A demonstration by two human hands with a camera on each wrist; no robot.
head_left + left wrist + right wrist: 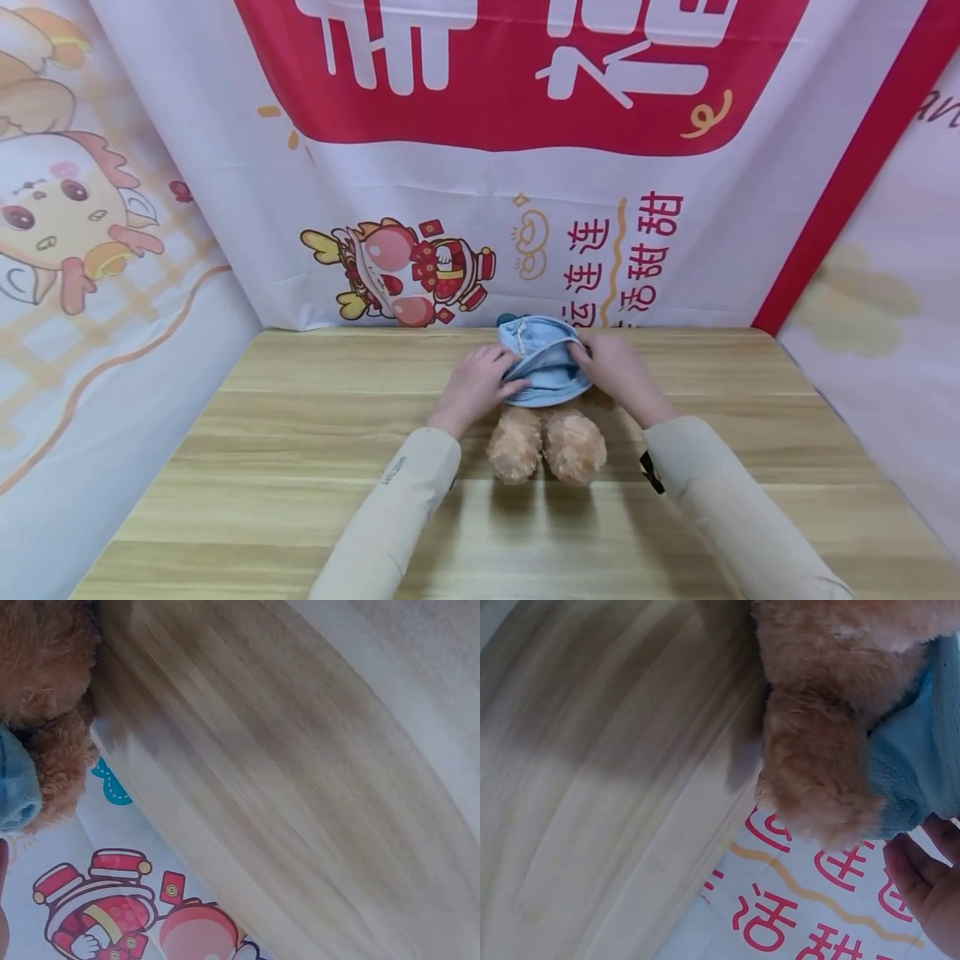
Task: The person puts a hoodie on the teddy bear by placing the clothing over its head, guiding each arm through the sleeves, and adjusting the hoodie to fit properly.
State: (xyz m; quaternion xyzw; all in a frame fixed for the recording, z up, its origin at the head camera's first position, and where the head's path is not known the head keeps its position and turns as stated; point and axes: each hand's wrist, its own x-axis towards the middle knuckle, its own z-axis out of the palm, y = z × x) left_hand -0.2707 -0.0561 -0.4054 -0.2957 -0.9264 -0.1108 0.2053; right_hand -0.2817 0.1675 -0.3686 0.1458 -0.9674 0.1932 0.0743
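Observation:
A fluffy brown plush toy (pixel 573 446) sits on the wooden table, its two legs pointing toward me. Light-blue cloth clothing (pixel 551 379) covers its upper body, and the head is hidden in the head view. On the left edge of the cloth, my left hand (pixel 476 385) grips with thumb and fingers. My right hand (pixel 618 371) pinches the opposite edge, thumb over the fabric. From the right wrist, the plush's furry arm (pixel 817 765) shows beside the blue cloth (pixel 907 765), with the right hand (pixel 934 904) at its hem. The left wrist view barely catches the left hand.
The wooden table (pixel 300 467) extends around the toy on both sides. Behind its far edge hangs a white and red printed cloth backdrop (pixel 450 183). Printed side panels stand at the left (pixel 112 333) and right (pixel 885 333). A small teal item (pixel 507 318) shows behind the blue cloth.

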